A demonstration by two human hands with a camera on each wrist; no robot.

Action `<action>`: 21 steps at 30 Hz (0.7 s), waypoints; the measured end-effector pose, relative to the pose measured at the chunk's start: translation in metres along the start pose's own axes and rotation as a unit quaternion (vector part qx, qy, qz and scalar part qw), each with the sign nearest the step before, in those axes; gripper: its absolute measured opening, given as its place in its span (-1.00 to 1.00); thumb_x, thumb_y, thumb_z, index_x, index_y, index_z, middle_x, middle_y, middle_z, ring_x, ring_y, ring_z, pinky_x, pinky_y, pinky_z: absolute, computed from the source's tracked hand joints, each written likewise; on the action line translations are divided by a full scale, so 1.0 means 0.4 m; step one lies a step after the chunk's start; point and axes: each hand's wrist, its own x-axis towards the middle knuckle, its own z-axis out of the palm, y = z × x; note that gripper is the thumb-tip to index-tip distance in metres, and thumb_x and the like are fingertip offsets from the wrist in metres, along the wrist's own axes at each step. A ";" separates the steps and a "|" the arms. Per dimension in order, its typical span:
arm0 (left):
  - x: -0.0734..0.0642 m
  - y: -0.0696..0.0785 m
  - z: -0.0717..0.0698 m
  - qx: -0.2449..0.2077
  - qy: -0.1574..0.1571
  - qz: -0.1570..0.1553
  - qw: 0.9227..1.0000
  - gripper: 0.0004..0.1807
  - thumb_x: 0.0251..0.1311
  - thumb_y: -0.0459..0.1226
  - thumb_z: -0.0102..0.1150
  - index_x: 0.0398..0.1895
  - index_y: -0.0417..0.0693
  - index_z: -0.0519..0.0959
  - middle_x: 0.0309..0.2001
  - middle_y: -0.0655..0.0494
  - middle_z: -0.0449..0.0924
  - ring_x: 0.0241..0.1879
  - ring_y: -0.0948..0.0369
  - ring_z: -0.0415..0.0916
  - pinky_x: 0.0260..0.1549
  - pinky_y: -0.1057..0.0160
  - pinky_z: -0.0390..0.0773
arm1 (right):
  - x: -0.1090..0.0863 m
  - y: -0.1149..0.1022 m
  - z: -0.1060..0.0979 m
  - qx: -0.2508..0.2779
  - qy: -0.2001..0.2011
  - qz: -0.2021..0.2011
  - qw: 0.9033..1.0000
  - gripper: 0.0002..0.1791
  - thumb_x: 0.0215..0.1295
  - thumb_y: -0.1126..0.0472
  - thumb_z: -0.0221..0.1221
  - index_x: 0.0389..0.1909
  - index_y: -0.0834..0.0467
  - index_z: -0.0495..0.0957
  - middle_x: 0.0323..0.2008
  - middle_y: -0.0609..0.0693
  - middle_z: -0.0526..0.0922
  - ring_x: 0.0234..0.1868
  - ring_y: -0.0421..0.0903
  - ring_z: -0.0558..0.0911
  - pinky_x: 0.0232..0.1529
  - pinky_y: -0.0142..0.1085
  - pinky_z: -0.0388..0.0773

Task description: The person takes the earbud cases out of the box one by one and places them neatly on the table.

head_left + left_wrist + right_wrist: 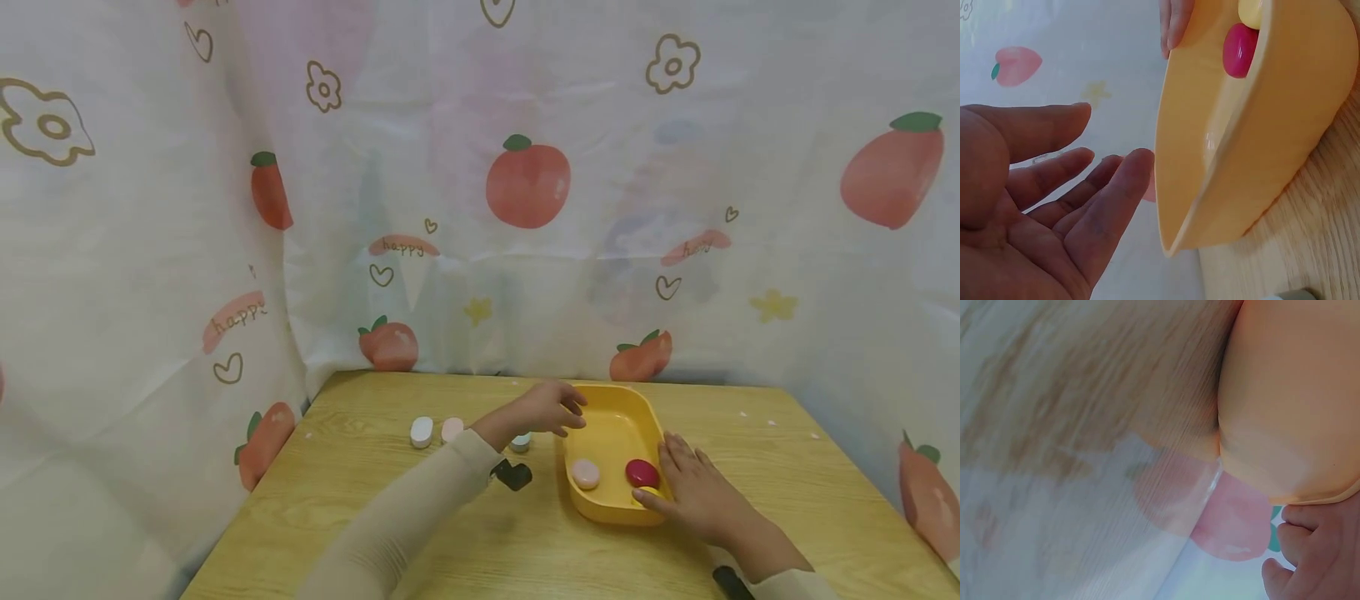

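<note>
"On the wood-grained table (480,550), toward the right, what do you have?"

"I see a yellow tray (611,512), smooth and faintly glossy, with rounded corners and steep walls. From my left wrist view the rim looks thin and even."

"And the hands?"

"My wearer's left hand (551,408) is by the tray's left rim, fingers loosely bent and spread, the palm holding nothing. The right hand (693,492) lies along the opposite wall, fingers fairly straight and touching the rim, thumb reaching over the near corner. I'd call it resting there, not clenched."

"What's inside?"

"Three rounded pieces at the near end. A pale pink piece (586,473) with a soft sheen sits in the left corner; a crimson piece (642,473), shiny as a polished pebble, is by the right wall. Just beside it, a yellow piece (1250,12) is partly covered by the thumb from my head camera."

"Anything outside the tray?"

"Left of it, a white piece (422,431), a thick oval with a flat top, stands beside a peach-pink piece (452,429). A whitish piece (521,442) is partly hidden beneath the left forearm in its ribbed, cream sleeve (390,508)."

"And behind?"

"Thin, creased cloth (465,100) printed with red fruit, outlined hearts and flowers."
</note>
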 end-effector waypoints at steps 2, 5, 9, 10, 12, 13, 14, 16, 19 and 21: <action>0.008 0.009 0.010 0.003 -0.011 -0.005 1.000 -0.58 0.17 -0.38 0.33 0.12 -0.26 0.54 -0.13 0.00 0.63 -0.30 0.23 0.64 -0.44 0.30 0.66 | 0.000 0.003 -0.001 0.001 0.003 -0.001 1.000 0.07 0.29 -0.36 0.05 0.32 0.57 0.15 0.40 0.47 0.03 0.41 0.39 -0.01 0.34 0.27 -0.11; 0.018 0.018 0.026 0.015 -0.027 -0.013 0.999 -0.52 0.17 -0.36 0.35 0.16 -0.28 0.51 -0.06 -0.08 0.62 -0.30 0.24 0.63 -0.44 0.31 0.66 | -0.001 0.004 -0.002 0.001 0.006 -0.001 1.000 0.06 0.30 -0.36 0.05 0.33 0.57 0.15 0.41 0.46 0.03 0.41 0.39 -0.01 0.34 0.27 -0.12; 0.026 0.026 0.049 0.044 -0.024 -0.035 0.998 -0.48 0.17 -0.30 0.37 0.19 -0.27 0.50 0.00 -0.09 0.60 -0.26 0.22 0.63 -0.44 0.31 0.65 | -0.004 0.001 -0.004 0.008 0.008 0.000 1.000 0.05 0.30 -0.34 0.07 0.32 0.57 0.16 0.40 0.47 0.03 0.41 0.39 -0.01 0.36 0.25 -0.16; 0.027 0.031 0.055 0.053 -0.023 -0.046 0.997 -0.48 0.17 -0.28 0.37 0.19 -0.26 0.50 0.00 -0.07 0.60 -0.24 0.21 0.62 -0.42 0.30 0.65 | -0.005 0.001 -0.003 0.010 0.009 -0.001 1.000 0.04 0.30 -0.33 0.08 0.32 0.57 0.16 0.40 0.47 0.03 0.41 0.39 0.00 0.37 0.24 -0.17; 0.026 0.041 0.067 0.071 -0.023 -0.068 0.995 -0.46 0.18 -0.24 0.37 0.20 -0.24 0.49 0.03 -0.04 0.58 -0.18 0.18 0.61 -0.37 0.25 0.66 | -0.008 -0.002 -0.004 0.013 0.011 -0.001 1.000 0.04 0.29 -0.33 0.08 0.32 0.57 0.17 0.40 0.46 0.04 0.41 0.39 0.00 0.38 0.22 -0.20; 0.025 0.048 0.072 0.077 -0.026 -0.078 0.994 -0.44 0.18 -0.22 0.37 0.21 -0.24 0.48 0.06 -0.05 0.56 -0.13 0.17 0.60 -0.33 0.22 0.66 | -0.008 -0.002 -0.003 0.015 0.012 -0.001 1.000 0.04 0.29 -0.33 0.09 0.32 0.56 0.17 0.40 0.46 0.04 0.41 0.39 0.00 0.39 0.20 -0.24; 0.024 0.056 0.078 0.084 -0.029 -0.088 0.992 -0.43 0.17 -0.20 0.37 0.23 -0.22 0.47 0.09 -0.03 0.55 -0.11 0.17 0.59 -0.30 0.19 0.66 | -0.009 -0.001 -0.002 0.013 0.013 -0.002 1.000 0.04 0.29 -0.33 0.08 0.32 0.56 0.17 0.40 0.46 0.04 0.41 0.39 0.00 0.39 0.19 -0.23; 0.021 0.071 0.090 0.101 -0.036 -0.104 0.989 -0.37 0.15 -0.17 0.40 0.27 -0.18 0.44 0.15 0.00 0.50 -0.06 0.15 0.56 -0.24 0.14 0.66 | -0.010 0.001 0.000 0.013 0.016 -0.003 1.000 0.04 0.29 -0.34 0.08 0.32 0.56 0.17 0.41 0.45 0.04 0.41 0.38 0.00 0.40 0.18 -0.24; 0.017 0.087 0.108 0.128 -0.047 -0.118 0.984 -0.28 0.10 -0.13 0.43 0.33 -0.10 0.39 0.24 0.08 0.44 -0.03 0.17 0.53 -0.22 0.11 0.65 | -0.009 0.004 0.002 0.011 0.017 -0.006 1.000 0.05 0.29 -0.35 0.07 0.33 0.55 0.17 0.41 0.44 0.04 0.41 0.38 0.00 0.38 0.21 -0.17; 0.014 0.093 0.119 0.143 -0.056 -0.124 0.980 -0.23 0.08 -0.10 0.44 0.36 -0.06 0.36 0.27 0.13 0.41 0.00 0.18 0.52 -0.22 0.09 0.65 | -0.009 0.006 0.004 0.012 0.018 -0.008 1.000 0.04 0.29 -0.34 0.07 0.33 0.55 0.17 0.41 0.44 0.03 0.42 0.38 0.00 0.38 0.22 -0.15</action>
